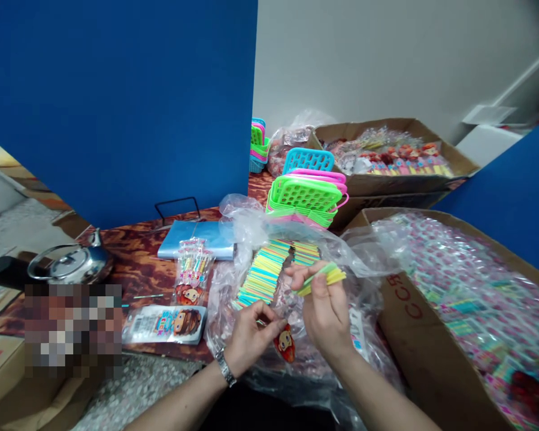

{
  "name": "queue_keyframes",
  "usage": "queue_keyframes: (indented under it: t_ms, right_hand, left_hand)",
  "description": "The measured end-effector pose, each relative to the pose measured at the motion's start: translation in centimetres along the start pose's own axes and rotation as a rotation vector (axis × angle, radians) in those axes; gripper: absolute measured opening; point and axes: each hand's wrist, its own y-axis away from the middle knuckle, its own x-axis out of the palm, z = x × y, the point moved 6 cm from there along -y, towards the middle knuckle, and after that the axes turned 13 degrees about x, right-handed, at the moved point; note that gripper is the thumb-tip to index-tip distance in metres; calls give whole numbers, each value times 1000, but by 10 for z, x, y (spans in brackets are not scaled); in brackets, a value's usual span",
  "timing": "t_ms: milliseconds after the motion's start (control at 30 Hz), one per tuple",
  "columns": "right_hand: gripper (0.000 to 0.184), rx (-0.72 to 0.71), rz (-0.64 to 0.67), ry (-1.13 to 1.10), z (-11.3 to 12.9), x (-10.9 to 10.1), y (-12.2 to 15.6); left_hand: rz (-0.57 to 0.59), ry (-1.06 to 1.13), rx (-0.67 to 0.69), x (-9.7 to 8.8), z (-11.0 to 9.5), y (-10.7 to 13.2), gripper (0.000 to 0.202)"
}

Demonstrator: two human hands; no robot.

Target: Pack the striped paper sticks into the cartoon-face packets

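My right hand [326, 311] is closed round a small bunch of yellow and green sticks [335, 276], held above an open clear plastic bag [238, 224]. In my left hand [254, 335], thumb and fingers pinch a small clear packet with a red-haired cartoon face [285, 345] at its lower end. Just beyond my hands, many thin yellow, blue and green sticks [263, 275] lie in rows in the large bag. To the left are a filled packet of sticks [193, 269] and a white printed pack [168, 324].
Stacked plastic baskets [308, 194] stand behind the bag. An open carton of packets [404, 329] is at right, another carton [395, 182] behind. A metal kettle [72, 263], blue folder-like sheets [197, 236] and a black wire stand [177, 203] are left, before a blue panel [117, 108].
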Motion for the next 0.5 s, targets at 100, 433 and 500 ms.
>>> queue_keyframes:
  t_ms: [100, 433, 500]
  right_hand:
    - [22, 11, 6, 10, -10, 7, 2]
    - [22, -61, 168, 493, -10, 5, 9]
    - [32, -98, 228, 600, -7, 0, 9]
  left_hand:
    - [-8, -21, 10, -1, -2, 1, 18]
    - [-31, -66, 85, -12, -6, -2, 14]
    - [-17, -89, 134, -16, -7, -3, 12]
